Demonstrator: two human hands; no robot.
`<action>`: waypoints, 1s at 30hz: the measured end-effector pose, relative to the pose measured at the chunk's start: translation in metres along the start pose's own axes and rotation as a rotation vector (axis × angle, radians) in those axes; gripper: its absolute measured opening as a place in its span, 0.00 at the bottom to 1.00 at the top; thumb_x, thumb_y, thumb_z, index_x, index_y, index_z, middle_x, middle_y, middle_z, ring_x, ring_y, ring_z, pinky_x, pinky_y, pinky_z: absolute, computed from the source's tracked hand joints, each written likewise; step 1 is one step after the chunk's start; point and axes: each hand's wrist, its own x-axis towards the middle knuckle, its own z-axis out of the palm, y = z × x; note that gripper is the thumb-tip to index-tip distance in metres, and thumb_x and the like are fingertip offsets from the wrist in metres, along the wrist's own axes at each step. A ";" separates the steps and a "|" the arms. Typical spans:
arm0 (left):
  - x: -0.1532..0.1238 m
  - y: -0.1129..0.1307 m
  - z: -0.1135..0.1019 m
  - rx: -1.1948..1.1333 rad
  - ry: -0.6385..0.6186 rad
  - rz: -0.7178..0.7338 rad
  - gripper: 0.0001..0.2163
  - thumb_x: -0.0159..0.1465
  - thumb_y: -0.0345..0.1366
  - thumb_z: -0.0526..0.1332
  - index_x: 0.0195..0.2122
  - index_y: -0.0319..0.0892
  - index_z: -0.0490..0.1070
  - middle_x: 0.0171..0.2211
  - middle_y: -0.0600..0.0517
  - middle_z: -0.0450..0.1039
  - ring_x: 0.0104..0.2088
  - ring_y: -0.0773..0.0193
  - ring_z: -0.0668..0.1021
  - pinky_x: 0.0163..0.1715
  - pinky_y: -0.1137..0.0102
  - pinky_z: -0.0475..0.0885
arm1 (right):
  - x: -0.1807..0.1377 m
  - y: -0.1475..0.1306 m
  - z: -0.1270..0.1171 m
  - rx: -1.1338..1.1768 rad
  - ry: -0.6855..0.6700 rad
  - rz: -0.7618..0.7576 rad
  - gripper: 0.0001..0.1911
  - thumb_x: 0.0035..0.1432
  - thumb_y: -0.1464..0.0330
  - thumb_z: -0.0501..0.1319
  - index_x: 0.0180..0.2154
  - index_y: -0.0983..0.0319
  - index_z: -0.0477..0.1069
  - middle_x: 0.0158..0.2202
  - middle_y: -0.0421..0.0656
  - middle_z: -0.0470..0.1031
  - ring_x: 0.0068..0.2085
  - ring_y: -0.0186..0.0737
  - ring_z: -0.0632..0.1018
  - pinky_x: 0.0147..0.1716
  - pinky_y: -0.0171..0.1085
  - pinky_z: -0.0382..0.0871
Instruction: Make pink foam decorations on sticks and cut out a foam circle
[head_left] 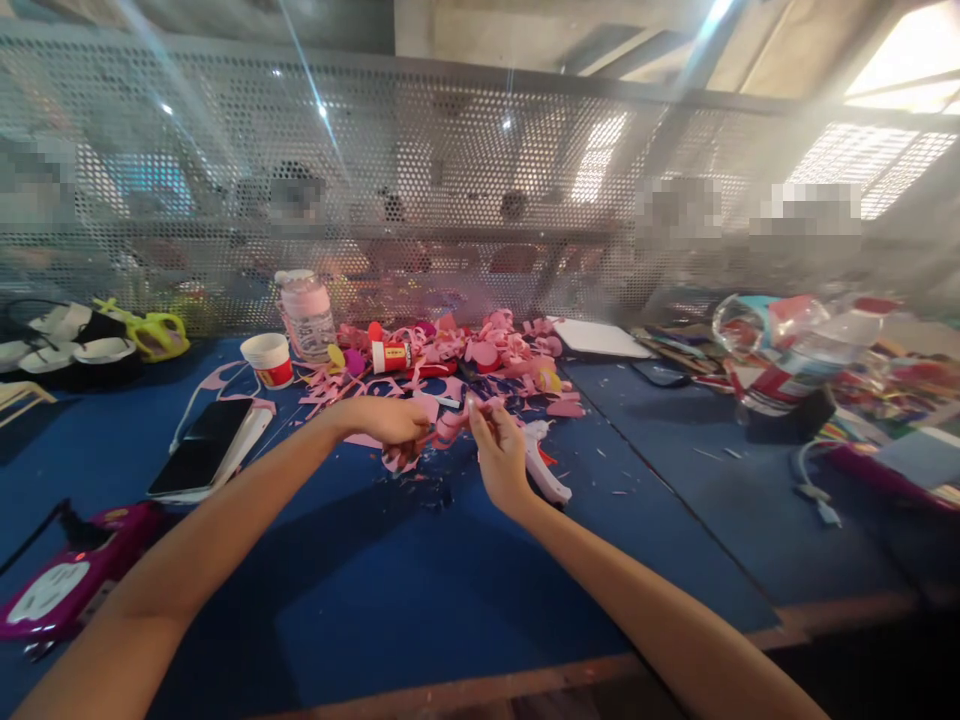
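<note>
My left hand (pixel 391 425) is closed with its fingers curled downward, gripping a pink foam piece (pixel 425 406). My right hand (pixel 501 458) faces it a short way to the right, thumb and fingers pinched together at the end of what looks like a pink strip; the fingertips are small and partly hidden. A curled pink piece (pixel 450 428) shows between the two hands. Just behind it lies a thin white stick (pixel 448 402). Beside my right hand, a white glue gun (pixel 547 468) rests on the blue table (pixel 465 600).
Behind the hands spreads a heap of pink cut pieces (pixel 495 345) with a red paper cup (pixel 391 357) on its side. A standing cup (pixel 274 362), bottle (pixel 306 318) and phone (pixel 206 447) are left. A plastic bottle (pixel 817 365) stands right. A perforated metal screen (pixel 450 160) closes the back.
</note>
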 end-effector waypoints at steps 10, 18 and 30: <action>0.028 -0.005 0.019 -0.180 -0.162 0.082 0.09 0.52 0.26 0.48 0.26 0.38 0.67 0.15 0.54 0.66 0.15 0.70 0.66 0.18 0.74 0.61 | 0.000 -0.005 0.000 -0.061 0.055 -0.068 0.16 0.55 0.61 0.56 0.21 0.60 0.55 0.19 0.33 0.55 0.22 0.29 0.59 0.22 0.30 0.56; 0.018 -0.009 0.007 -0.205 -0.171 0.021 0.10 0.54 0.30 0.50 0.32 0.39 0.70 0.20 0.52 0.73 0.19 0.68 0.71 0.21 0.75 0.64 | 0.001 -0.002 -0.001 -0.055 0.041 -0.016 0.17 0.55 0.59 0.55 0.21 0.60 0.54 0.18 0.33 0.54 0.19 0.28 0.58 0.17 0.29 0.53; -0.008 -0.020 -0.016 -0.184 -0.104 0.168 0.19 0.52 0.37 0.62 0.47 0.42 0.68 0.45 0.47 0.73 0.39 0.64 0.76 0.36 0.75 0.69 | 0.003 0.003 -0.001 0.036 0.038 0.116 0.17 0.53 0.55 0.56 0.22 0.60 0.58 0.17 0.32 0.57 0.16 0.27 0.57 0.14 0.29 0.51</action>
